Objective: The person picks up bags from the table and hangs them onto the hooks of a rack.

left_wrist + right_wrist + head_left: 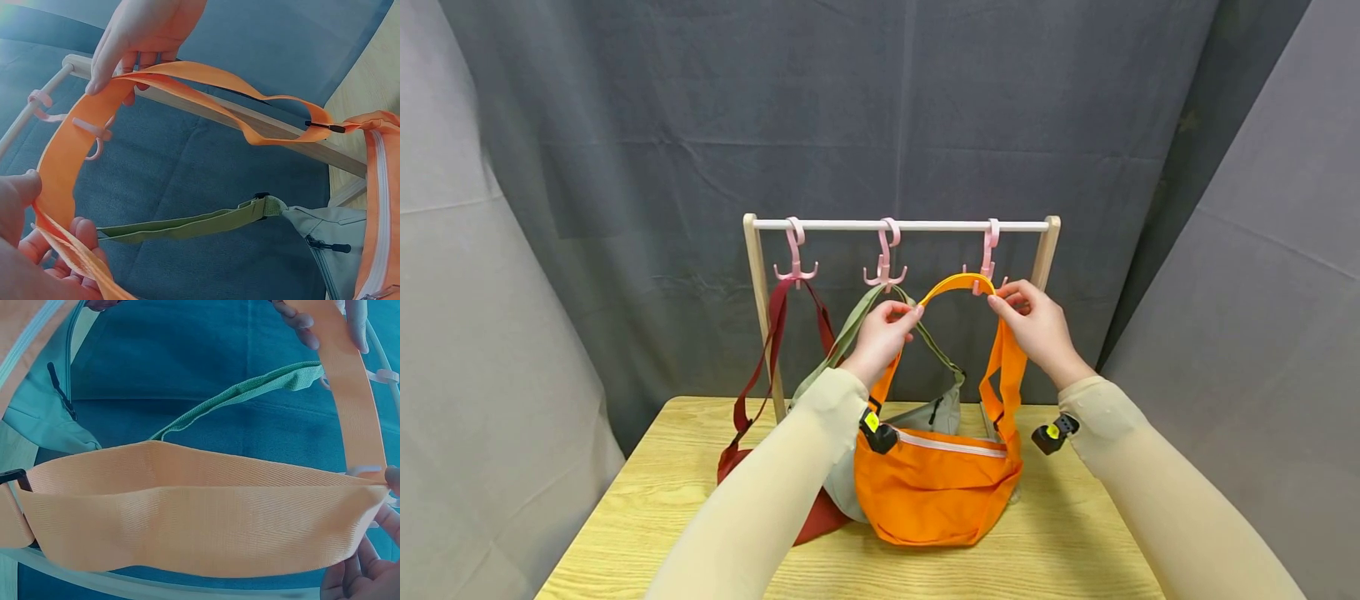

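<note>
An orange shoulder bag [936,500] has its strap [957,282] lifted in an arch before the right-hand pink hook [991,240]. My left hand [883,335] pinches the left side of that strap between thumb and fingers. On the other side, my right hand [1036,323] pinches it close to the hook. In the left wrist view one hook prong [89,127] shows across the strap's face. The bag's body hangs low at the front; whether its base touches the tabletop, I cannot tell.
A wooden rack with a white rail [842,225] stands on the wooden table [700,425]. The left hook [795,254] carries a dark red bag's strap [775,325]. A grey-green bag [953,410] hangs from the middle hook [886,254], partly behind the orange one. Grey cloth encloses the table.
</note>
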Demonstrator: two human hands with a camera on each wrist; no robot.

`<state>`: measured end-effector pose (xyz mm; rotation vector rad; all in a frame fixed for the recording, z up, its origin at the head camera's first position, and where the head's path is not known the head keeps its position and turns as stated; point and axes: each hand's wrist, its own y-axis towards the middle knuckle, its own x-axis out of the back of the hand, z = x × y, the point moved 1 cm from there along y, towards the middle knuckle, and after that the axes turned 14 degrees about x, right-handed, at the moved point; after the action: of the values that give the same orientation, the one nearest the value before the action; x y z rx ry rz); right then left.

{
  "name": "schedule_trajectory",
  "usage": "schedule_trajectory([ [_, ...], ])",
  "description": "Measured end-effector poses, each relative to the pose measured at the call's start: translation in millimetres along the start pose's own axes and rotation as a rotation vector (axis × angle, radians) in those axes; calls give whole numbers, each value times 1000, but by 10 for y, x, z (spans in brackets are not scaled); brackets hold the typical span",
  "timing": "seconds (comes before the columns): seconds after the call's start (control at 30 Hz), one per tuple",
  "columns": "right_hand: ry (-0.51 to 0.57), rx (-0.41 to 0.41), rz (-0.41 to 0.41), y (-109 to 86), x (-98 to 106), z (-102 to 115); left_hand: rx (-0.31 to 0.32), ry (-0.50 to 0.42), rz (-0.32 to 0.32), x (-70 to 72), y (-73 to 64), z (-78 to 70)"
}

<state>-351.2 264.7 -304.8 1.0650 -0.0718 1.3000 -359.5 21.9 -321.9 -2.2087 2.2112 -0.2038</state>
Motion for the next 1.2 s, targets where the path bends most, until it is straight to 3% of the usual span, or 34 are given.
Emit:
schedule_trajectory([
  [0.73,-6,6,11,-14,-85,-103,39,27,-2,19,44,73],
  [1.2,12,3,20,-56,-134,-129,-8,77,2,-16,99,175],
])
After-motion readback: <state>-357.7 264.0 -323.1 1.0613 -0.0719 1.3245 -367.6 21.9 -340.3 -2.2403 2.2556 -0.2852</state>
